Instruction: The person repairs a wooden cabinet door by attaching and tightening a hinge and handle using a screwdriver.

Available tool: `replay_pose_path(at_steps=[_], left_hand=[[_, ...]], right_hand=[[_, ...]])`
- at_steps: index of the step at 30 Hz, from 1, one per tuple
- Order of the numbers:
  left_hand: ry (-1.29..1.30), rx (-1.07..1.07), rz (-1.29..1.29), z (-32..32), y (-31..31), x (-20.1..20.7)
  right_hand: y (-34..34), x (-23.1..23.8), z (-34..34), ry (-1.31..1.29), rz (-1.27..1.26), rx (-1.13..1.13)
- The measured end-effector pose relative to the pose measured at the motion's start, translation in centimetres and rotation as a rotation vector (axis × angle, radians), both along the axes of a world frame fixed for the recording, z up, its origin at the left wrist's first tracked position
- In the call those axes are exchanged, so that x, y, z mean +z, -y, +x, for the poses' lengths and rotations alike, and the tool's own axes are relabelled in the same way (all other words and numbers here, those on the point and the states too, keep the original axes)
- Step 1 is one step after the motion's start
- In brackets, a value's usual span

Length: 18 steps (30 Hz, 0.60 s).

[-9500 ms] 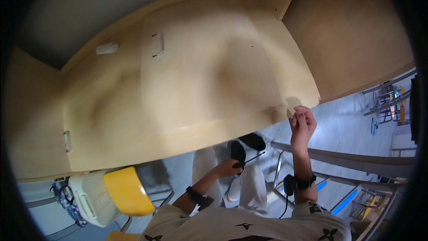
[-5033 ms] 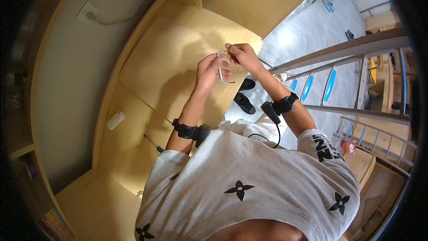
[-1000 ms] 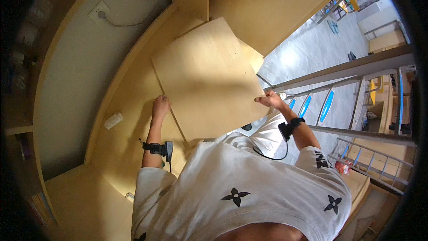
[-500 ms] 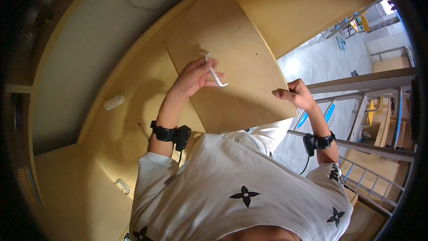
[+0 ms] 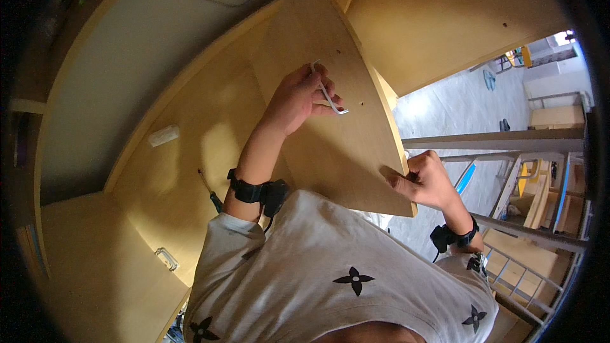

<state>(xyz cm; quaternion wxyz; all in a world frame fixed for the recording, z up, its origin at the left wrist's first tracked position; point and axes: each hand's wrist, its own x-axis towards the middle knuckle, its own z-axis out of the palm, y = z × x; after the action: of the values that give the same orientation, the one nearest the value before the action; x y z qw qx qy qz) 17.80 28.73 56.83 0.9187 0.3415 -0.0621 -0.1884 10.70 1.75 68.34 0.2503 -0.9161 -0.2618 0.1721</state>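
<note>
In my left hand (image 5: 300,98) is a slim, pale pull handle (image 5: 330,98) with bent ends, pinched between the fingers. It sits just in front of a wooden door panel (image 5: 346,159), close to two small holes in the panel. My right hand (image 5: 427,179) grips the panel's right edge near its lower corner, thumb on the face turned toward me; the other fingers are partly hidden. A screwdriver (image 5: 215,199) with a dark handle lies on the wooden surface left of my left forearm, partly covered by it.
A white object (image 5: 164,136) and a second pull handle (image 5: 166,258) are on the wooden surface at left. Another wooden panel (image 5: 457,13) spans the upper right. Metal bars (image 5: 495,141) and a ladder-like frame stand at right, above a grey floor (image 5: 445,111).
The door panel has swung and now shows more edge-on. My left hand has moved up and right with the pull handle; my right hand has moved down with the panel's edge.
</note>
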Motion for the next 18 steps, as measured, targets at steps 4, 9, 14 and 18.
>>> replay_pose_path(at_steps=[4,9,14,18], left_hand=[[-0.012,0.021,0.099,1.2,-0.5,0.6],[-0.015,-0.037,0.157,1.6,-0.7,1.7],[-0.095,-0.008,0.37,0.9,-0.1,3.4],[-0.081,0.007,0.394,0.8,-0.4,3.3]], right_hand=[[0.4,-0.3,-0.2,-0.017,0.01,0.031],[0.3,-0.1,0.0,0.005,0.027,0.118],[-0.6,0.1,-0.4,0.02,0.081,0.19],[-1.7,0.3,-0.5,-0.023,0.144,0.15]])
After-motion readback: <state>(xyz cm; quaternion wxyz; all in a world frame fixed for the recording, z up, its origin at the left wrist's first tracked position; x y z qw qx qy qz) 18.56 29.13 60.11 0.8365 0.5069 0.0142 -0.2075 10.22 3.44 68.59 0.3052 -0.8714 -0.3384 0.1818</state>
